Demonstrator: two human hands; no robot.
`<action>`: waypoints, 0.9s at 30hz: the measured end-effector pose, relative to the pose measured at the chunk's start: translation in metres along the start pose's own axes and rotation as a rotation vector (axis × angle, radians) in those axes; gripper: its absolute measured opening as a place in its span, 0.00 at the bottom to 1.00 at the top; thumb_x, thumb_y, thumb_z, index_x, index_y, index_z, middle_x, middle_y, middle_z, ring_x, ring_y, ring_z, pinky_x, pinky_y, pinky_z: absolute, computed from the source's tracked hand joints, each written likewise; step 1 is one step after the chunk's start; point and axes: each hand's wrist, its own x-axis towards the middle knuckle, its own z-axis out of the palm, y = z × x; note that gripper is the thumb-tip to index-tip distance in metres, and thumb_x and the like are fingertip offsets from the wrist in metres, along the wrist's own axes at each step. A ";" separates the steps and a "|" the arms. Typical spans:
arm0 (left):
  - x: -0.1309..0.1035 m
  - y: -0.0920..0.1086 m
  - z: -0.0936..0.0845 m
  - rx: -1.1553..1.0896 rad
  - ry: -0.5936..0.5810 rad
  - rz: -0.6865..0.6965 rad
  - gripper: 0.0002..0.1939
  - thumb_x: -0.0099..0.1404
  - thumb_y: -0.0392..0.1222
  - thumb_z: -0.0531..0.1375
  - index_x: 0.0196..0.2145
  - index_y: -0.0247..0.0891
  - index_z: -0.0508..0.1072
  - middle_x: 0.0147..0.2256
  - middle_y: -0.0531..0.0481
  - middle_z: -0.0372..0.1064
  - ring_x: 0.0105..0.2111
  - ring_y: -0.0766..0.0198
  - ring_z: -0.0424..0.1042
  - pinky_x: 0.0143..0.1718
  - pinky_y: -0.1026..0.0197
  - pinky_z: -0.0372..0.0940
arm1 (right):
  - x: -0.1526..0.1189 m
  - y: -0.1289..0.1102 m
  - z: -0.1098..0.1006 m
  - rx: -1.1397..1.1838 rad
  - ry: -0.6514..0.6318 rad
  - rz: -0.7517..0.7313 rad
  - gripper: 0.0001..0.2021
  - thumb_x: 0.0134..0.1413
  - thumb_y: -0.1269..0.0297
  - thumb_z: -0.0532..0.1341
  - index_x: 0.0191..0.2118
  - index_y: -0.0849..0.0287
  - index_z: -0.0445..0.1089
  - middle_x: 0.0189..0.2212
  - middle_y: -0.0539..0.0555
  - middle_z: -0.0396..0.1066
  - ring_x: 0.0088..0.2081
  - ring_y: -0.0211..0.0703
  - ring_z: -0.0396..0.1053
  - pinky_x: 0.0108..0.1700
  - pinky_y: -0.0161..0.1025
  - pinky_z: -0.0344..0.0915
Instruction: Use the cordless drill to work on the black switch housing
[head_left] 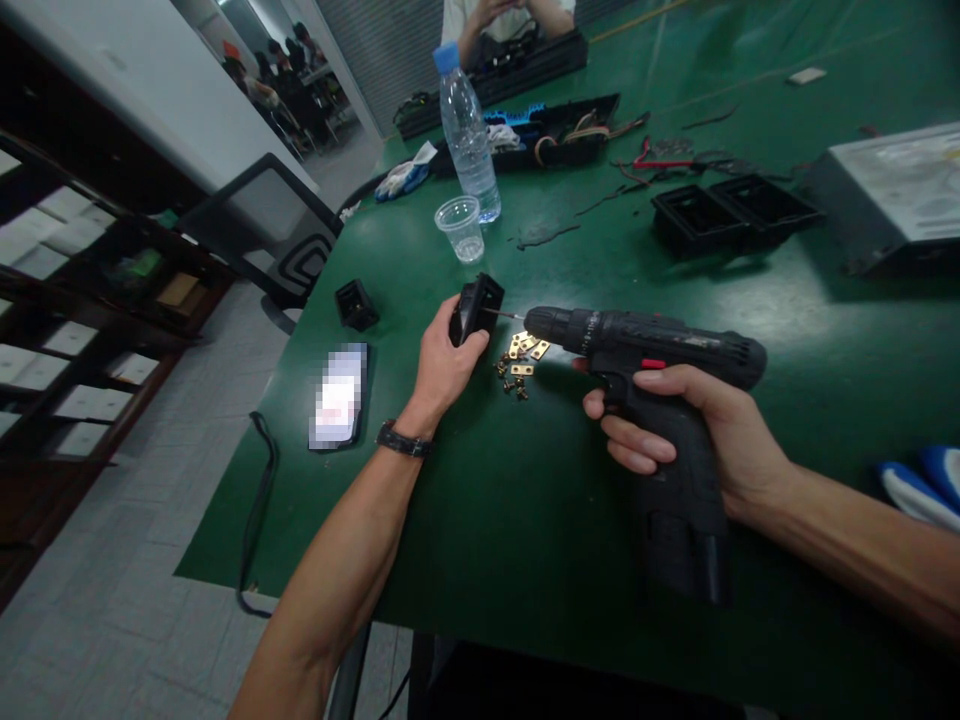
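My left hand (448, 362) is closed around a small black plastic housing (480, 300), its open side turned to the right. In my right hand (697, 430) is a black cordless drill (637, 345), gripped by its handle and held level. Its thin bit (504, 315) points left, with the tip at the housing; whether it touches a screw inside cannot be made out. Below the bit, on the green table, lie several brass plates (523, 370) and a small heap of screws (519, 388).
A similar black housing (355, 304) and a phone (339, 396) lie to the left. Beyond stand a plastic cup (460, 230) and a water bottle (469, 135). Black frames (735, 212) and a metal box (892, 200) sit at right. Across the table, a person (506, 20) sits.
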 end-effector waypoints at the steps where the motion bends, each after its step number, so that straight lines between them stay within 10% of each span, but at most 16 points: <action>1: 0.000 0.000 0.000 0.001 0.002 -0.002 0.23 0.60 0.42 0.60 0.53 0.38 0.69 0.46 0.46 0.73 0.44 0.55 0.70 0.49 0.50 0.66 | 0.000 0.000 -0.001 0.004 -0.005 0.008 0.16 0.61 0.63 0.54 0.47 0.69 0.72 0.30 0.59 0.71 0.18 0.32 0.56 0.23 0.36 0.60; 10: 0.001 0.004 -0.001 0.042 0.009 -0.026 0.23 0.58 0.43 0.60 0.52 0.37 0.71 0.45 0.47 0.72 0.42 0.55 0.70 0.49 0.50 0.66 | 0.002 0.000 -0.005 0.016 -0.065 0.053 0.14 0.60 0.61 0.54 0.42 0.65 0.71 0.18 0.52 0.64 0.18 0.39 0.59 0.24 0.36 0.59; 16: 0.001 0.003 -0.001 0.054 0.009 -0.035 0.25 0.57 0.44 0.60 0.53 0.37 0.70 0.44 0.48 0.72 0.42 0.56 0.70 0.47 0.52 0.67 | 0.004 0.003 -0.011 0.066 -0.076 0.033 0.11 0.59 0.62 0.57 0.42 0.63 0.71 0.34 0.59 0.75 0.18 0.34 0.58 0.24 0.37 0.61; 27: 0.002 0.001 -0.001 0.025 0.016 -0.031 0.24 0.57 0.44 0.61 0.52 0.39 0.71 0.43 0.48 0.72 0.41 0.55 0.70 0.47 0.51 0.67 | 0.003 0.002 -0.006 0.012 -0.050 0.021 0.10 0.57 0.60 0.57 0.42 0.59 0.69 0.33 0.58 0.75 0.18 0.36 0.58 0.23 0.37 0.61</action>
